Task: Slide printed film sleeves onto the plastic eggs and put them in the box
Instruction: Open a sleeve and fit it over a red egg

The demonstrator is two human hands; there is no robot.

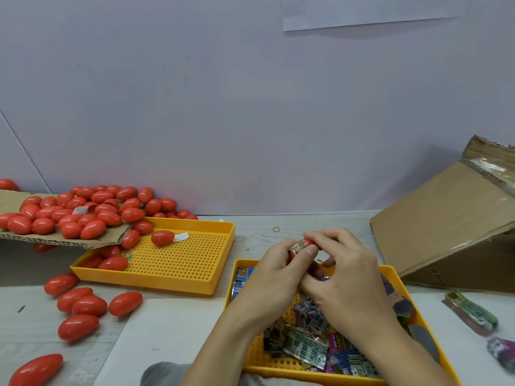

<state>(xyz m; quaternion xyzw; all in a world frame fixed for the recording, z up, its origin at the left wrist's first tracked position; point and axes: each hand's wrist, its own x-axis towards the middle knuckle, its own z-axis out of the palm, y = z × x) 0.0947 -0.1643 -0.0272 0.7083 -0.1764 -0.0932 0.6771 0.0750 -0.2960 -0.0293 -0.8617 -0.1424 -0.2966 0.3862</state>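
1. Left hand (274,274) and right hand (342,271) together pinch one glossy red plastic egg (306,243), a crinkled printed film sleeve (296,249) partly over it, above the near yellow perforated tray (395,277).
2. Flat printed sleeves (320,349) lie heaped in that tray.
3. Smooth oval bare eggs (83,210) spill from corrugated cardboard (69,242) into the far tray (195,263).
4. Tilted cardboard box (451,224) stands at right.
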